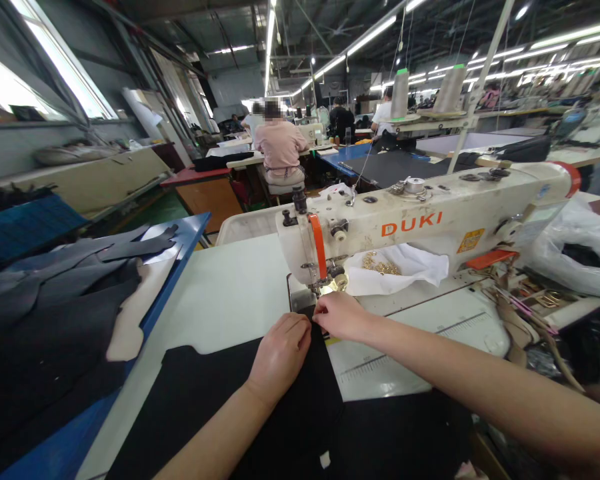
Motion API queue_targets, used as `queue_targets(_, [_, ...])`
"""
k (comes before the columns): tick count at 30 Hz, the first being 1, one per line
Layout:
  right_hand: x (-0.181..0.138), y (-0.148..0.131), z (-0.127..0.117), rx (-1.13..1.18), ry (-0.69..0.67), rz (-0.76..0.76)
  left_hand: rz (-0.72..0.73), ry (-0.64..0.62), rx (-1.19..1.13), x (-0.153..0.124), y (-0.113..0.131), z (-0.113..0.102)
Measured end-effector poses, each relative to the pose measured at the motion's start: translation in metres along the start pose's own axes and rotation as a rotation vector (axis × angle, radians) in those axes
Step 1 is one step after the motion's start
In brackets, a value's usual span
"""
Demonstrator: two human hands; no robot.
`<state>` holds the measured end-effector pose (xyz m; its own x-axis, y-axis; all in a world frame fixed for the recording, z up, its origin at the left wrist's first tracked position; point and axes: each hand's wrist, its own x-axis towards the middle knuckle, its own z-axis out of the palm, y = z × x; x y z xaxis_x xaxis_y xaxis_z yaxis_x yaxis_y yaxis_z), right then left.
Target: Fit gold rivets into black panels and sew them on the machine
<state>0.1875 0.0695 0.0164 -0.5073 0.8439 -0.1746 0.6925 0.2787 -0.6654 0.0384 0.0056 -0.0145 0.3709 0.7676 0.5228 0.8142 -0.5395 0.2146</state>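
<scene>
A black fabric piece (200,387) lies over the front of the sewing machine table (235,293), its narrow end reaching the needle area. My left hand (283,350) is closed on this fabric, fingers curled, just in front of the presser foot (317,290). Close beside it, my right hand (343,317) pinches at the fabric's edge, thumb and fingertips together below the needle. The fingertips of both hands nearly meet, and what lies between them is largely hidden. Above them stands the white sewing machine (415,213), its lamp lighting the needle area.
Stacked dark fabric pieces (55,293) cover a blue table at left. A white cloth (405,267) with small gold metal parts (380,265) lies under the machine arm. Thread cones (450,90) stand behind. A clear plastic bag (580,247) is at right. A co-worker (280,147) sits ahead.
</scene>
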Motion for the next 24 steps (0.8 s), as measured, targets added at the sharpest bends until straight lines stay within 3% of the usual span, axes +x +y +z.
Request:
queue_targets(9, [-0.025, 0.034, 0.013, -0.482, 0.23, -0.56, 0.031, 0.044, 0.017, 0.0, 0.0, 0.001])
queue_targets(19, [-0.021, 0.037, 0.02, -0.634, 0.274, -0.674, 0.056, 0.041, 0.034, 0.002, 0.001, 0.001])
queue_targets(24, [-0.022, 0.037, 0.016, -0.677, 0.252, -0.679, 0.066, -0.026, 0.085, 0.003, 0.002, -0.002])
